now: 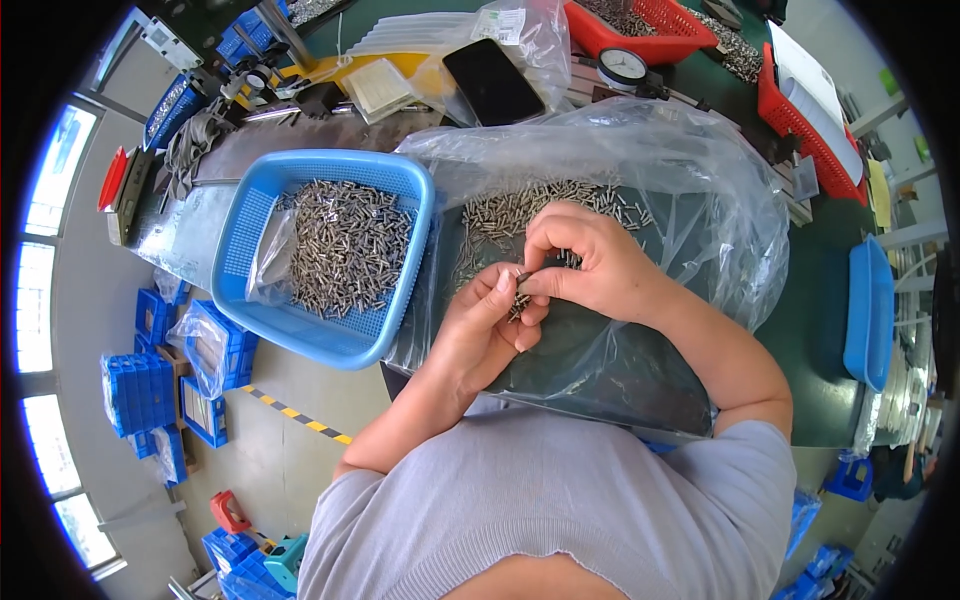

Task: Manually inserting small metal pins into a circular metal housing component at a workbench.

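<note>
Over a clear plastic sheet (600,370) my two hands meet at the fingertips. My left hand (475,330) is curled, palm up, around a few small metal pins (517,308). Thumb and forefinger of my right hand (600,268) are closed together right at those pins; whether one is between them is hidden. Beyond the hands, a loose heap of similar small metal pins (500,212) lies on the plastic. To the left stands a blue plastic basket (424,215) with a large pile of metal pins (350,250) and a clear plastic bag (272,258) inside.
Behind the sheet are a black phone (492,82), a round dial gauge (622,67) and a red basket (640,45) of small parts. A red tray (800,115) with papers and a blue tray (868,315) stand at the right. Blue crates (138,392) are stacked on the left floor.
</note>
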`<state>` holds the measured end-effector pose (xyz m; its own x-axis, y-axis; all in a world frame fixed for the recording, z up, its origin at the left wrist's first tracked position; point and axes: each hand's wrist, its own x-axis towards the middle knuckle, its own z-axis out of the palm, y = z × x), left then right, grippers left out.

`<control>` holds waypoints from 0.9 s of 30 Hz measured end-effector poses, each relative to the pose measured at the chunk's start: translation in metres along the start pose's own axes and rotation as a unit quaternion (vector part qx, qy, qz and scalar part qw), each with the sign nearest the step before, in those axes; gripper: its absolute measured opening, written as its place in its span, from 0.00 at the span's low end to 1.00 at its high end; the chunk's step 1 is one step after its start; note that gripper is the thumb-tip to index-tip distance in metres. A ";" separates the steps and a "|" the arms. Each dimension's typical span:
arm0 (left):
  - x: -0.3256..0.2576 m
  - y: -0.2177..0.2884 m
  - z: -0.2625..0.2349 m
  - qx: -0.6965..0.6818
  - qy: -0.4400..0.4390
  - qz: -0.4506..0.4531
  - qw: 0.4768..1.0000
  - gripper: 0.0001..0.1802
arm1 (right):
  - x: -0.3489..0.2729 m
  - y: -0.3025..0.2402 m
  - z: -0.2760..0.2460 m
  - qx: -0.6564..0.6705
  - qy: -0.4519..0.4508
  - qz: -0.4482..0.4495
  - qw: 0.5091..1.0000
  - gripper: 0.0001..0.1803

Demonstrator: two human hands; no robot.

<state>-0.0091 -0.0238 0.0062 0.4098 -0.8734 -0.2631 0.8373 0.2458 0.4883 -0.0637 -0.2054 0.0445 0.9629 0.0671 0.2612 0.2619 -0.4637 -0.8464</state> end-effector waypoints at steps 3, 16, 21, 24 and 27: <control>0.000 -0.004 -0.007 -0.005 -0.019 0.027 0.999 0.16 | -0.001 -0.003 -0.006 0.025 -0.018 0.001 1.000 0.06; 0.000 -0.001 -0.003 -0.008 -0.042 0.030 0.999 0.12 | 0.001 0.021 -0.019 -0.317 0.032 -0.003 0.948 0.06; -0.001 -0.001 -0.002 -0.005 -0.041 0.023 0.999 0.12 | 0.001 0.019 -0.017 -0.322 0.010 -0.015 0.946 0.08; -0.001 0.000 -0.002 -0.003 -0.038 0.023 0.999 0.13 | -0.001 0.020 -0.016 -0.296 -0.031 -0.023 0.954 0.07; -0.001 0.000 -0.003 0.003 -0.038 0.023 0.999 0.13 | -0.003 0.020 -0.018 -0.270 -0.048 -0.026 0.961 0.06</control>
<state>-0.0088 -0.0219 0.0041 0.4194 -0.8907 -0.1752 0.8158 0.2852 0.5031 -0.0621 -0.2308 0.0353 0.9575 0.1717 0.2318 0.2637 -0.8464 -0.4627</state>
